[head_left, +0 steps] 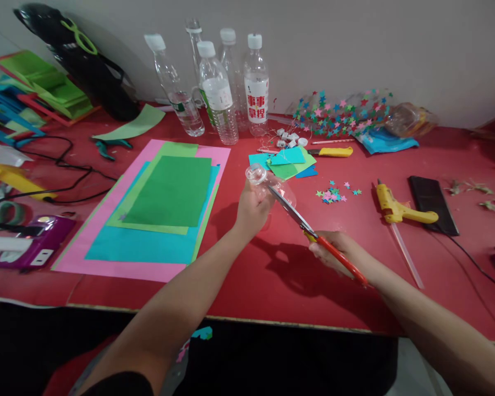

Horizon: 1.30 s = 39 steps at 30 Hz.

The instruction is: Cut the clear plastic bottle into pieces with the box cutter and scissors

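Near the middle of the red table, my left hand [253, 212] is closed around the cut-off top of a clear plastic bottle [286, 192], its open neck pointing up and left. My right hand [338, 250] grips red-handled scissors [340, 258], whose long metal blades reach up and left to the bottle piece near my left fingers. Whether the blades have plastic between them I cannot tell. Coloured paper scraps [289, 162] lie just behind the bottle piece, and a small pile of star cutouts [334, 193] lies to its right.
Stacked coloured sheets [169, 192] lie at left. Several capped bottles [256, 88] stand by the wall. A yellow utility knife [334, 152] lies behind the scraps. A yellow glue gun [396, 206], its cord trailing right, lies beside a phone [433, 203]. A purple power strip [45, 242] sits far left.
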Tool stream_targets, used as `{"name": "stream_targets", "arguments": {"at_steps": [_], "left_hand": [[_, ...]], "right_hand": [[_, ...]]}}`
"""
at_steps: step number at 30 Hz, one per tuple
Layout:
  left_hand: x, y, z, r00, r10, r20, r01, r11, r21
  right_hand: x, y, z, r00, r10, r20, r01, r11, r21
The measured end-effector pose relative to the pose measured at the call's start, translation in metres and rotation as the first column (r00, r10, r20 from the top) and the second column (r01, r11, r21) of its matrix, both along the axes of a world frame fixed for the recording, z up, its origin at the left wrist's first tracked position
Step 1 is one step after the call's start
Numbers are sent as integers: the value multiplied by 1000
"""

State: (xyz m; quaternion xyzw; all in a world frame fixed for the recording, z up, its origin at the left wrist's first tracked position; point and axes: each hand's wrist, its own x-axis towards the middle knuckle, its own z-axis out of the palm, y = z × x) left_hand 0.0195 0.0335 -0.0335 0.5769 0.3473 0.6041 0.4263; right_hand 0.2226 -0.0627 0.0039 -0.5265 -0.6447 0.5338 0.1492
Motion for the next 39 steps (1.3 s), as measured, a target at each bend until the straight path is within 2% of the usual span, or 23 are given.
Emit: {"name": "stream_targets", "arguments": {"at_steps": [7,12,14,18,20,22,24,27,32,35,39], "left_hand": [[-3,1,-5,1000,6,-23,-5,1000,20],[-2,1,-6,1000,8,-2,-8,1000,-25],[-2,3,-6,999,22,34,-19,997,-69],[-2,7,-4,976,133,170,-88,965,-246],[-2,6,-1,958,92,271,-7,955,-296],[0,2,1,930,-13,368,135,942,-308],[1,-3,3,900,-96,425,248,915,-318],[4,-11,4,886,-145,440,326,869,-372],[15,-24,8,886,-249,392,416,801,-431],[20,-31,10,852,-294,433,488,746,-453],[16,-32,9,778,-396,488,614,641,-460]], "right_hand": [[0,-1,-3,1000,-13,-4,13,1000,-3],[3,2,-6,998,-12,-63,11,1000,-22],[4,3,-5,997,17,-75,-19,1000,-24],[2,4,-2,997,55,-49,-54,998,13],[0,3,-2,998,-14,-63,17,999,42],[0,4,-3,984,-133,-117,141,988,57],[2,6,-5,950,-255,-179,271,960,70],[4,11,-9,897,-383,-220,411,906,101],[-1,17,-8,874,-444,-198,465,882,74],[-6,17,-9,866,-452,-215,476,876,77],[-6,18,-10,838,-507,-203,533,841,97]]}}
